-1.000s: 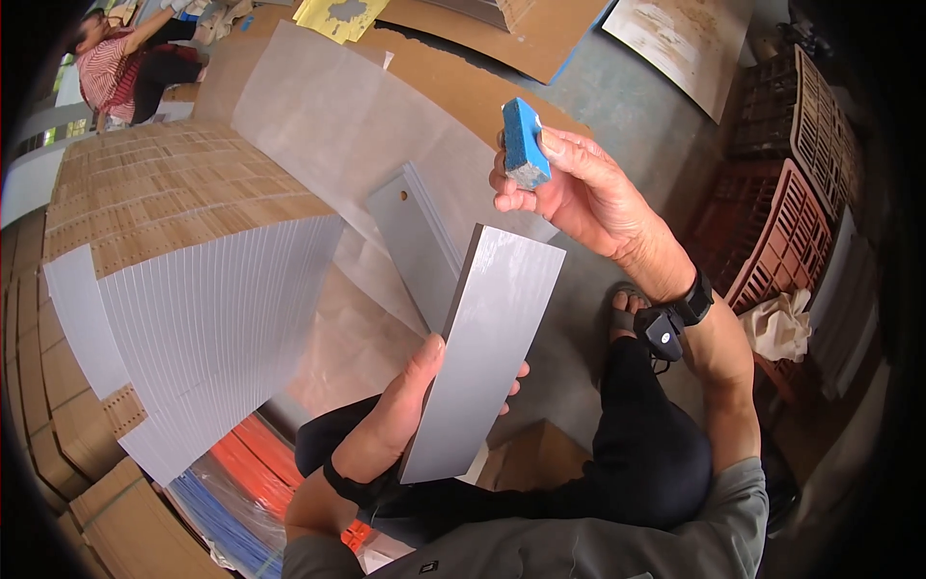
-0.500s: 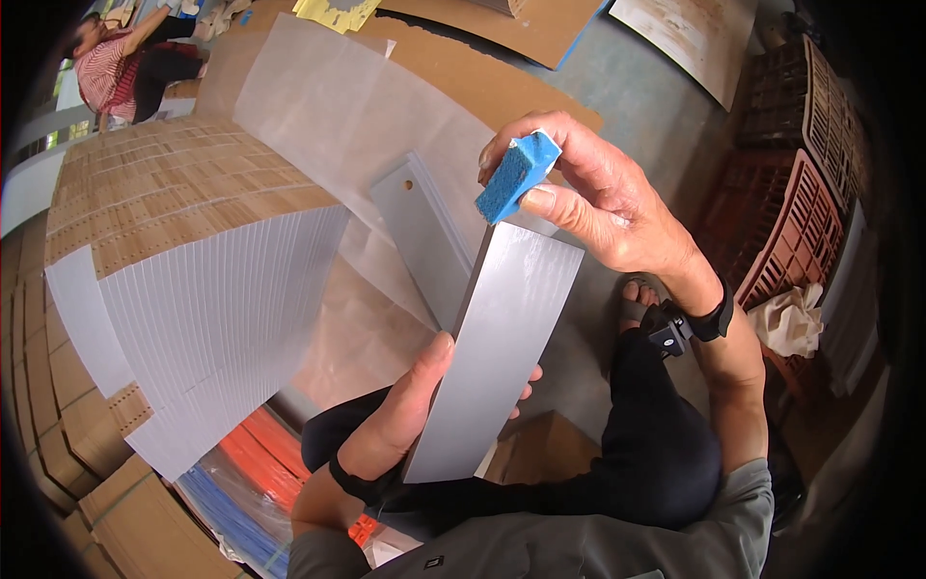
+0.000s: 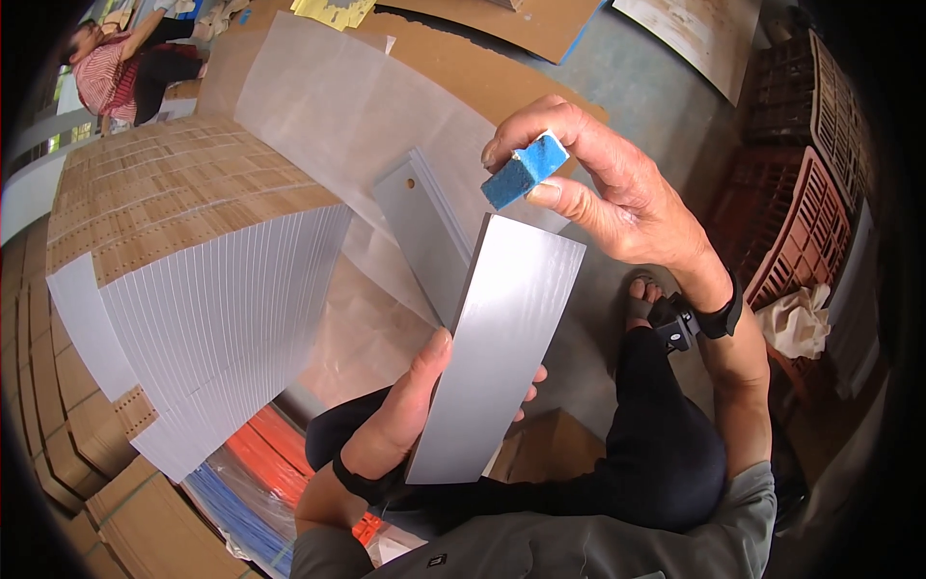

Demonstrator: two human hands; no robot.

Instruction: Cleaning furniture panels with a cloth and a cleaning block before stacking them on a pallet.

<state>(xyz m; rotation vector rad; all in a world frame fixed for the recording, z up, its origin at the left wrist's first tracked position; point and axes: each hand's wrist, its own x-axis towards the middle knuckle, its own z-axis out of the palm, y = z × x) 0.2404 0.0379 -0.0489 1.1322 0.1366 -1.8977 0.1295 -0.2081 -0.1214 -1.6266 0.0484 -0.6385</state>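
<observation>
A flat grey board stands tilted over my lap, its smooth silvery face toward me. My left hand is wrapped round its lower half, thumb on the left edge and fingertips showing past the right edge. Above the board's far end, my right hand pinches a blue sanding sponge between thumb and fingers. A small gap separates the sponge from the board's top edge. Beyond the held board, another grey board with a round hole near its end lies on the plastic sheeting.
To the left rises a large stack of grey-faced boards with wood-coloured edges. Brown cardboard lies at lower left, near red and blue bundles. Plastic crates line the right side. Another person sits at far left.
My right hand has lifted the blue sponge slightly away from the board's far end and turned it a little. The left hand keeps its hold on the board.
</observation>
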